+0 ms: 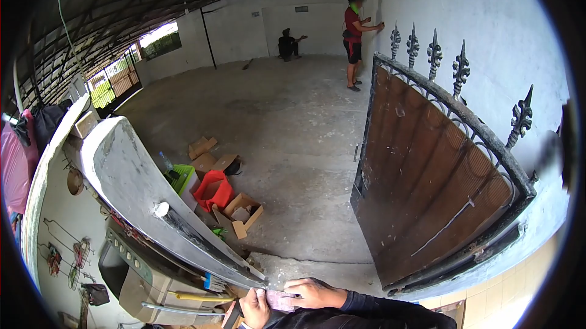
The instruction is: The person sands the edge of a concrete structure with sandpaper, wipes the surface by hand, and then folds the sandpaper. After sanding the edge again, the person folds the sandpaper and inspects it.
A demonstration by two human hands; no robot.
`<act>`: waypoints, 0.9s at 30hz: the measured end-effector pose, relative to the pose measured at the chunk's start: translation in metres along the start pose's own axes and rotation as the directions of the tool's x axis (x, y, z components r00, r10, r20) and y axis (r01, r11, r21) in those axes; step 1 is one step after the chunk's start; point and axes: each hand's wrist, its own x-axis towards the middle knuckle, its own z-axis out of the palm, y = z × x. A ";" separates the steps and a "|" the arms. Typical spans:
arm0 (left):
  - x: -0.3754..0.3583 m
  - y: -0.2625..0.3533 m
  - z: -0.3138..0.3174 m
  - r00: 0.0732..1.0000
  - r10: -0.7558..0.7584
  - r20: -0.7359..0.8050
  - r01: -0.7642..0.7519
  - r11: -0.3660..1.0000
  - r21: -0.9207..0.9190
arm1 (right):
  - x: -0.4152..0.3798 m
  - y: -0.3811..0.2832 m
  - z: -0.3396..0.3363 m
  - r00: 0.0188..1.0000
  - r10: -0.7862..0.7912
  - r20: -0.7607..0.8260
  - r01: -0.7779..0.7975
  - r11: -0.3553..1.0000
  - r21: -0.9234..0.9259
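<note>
At the bottom middle, my left hand (254, 308) has its fingers bent around the left end of a small pinkish sheet (279, 300), thumb on top. My right hand (314, 293) comes in from the right in a dark sleeve, its fingers closed at the sheet's right side. The two hands are close together, just past the foot of the grey wall edge (177, 207). What the sheet is cannot be made out.
An open brown metal gate (427, 170) with spikes stands at right. Cardboard boxes (243, 212), a red bag (213, 190) and a green crate (178, 176) lie on the concrete floor (293, 146). One person (353, 39) stands by the right wall; another (285, 46) sits at the back.
</note>
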 end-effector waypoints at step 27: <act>-0.004 -0.006 -0.013 0.991 0.010 0.131 0.008 0.991 -0.135 | -0.001 -0.015 -0.006 0.989 -0.145 -0.025 0.146 0.949 0.281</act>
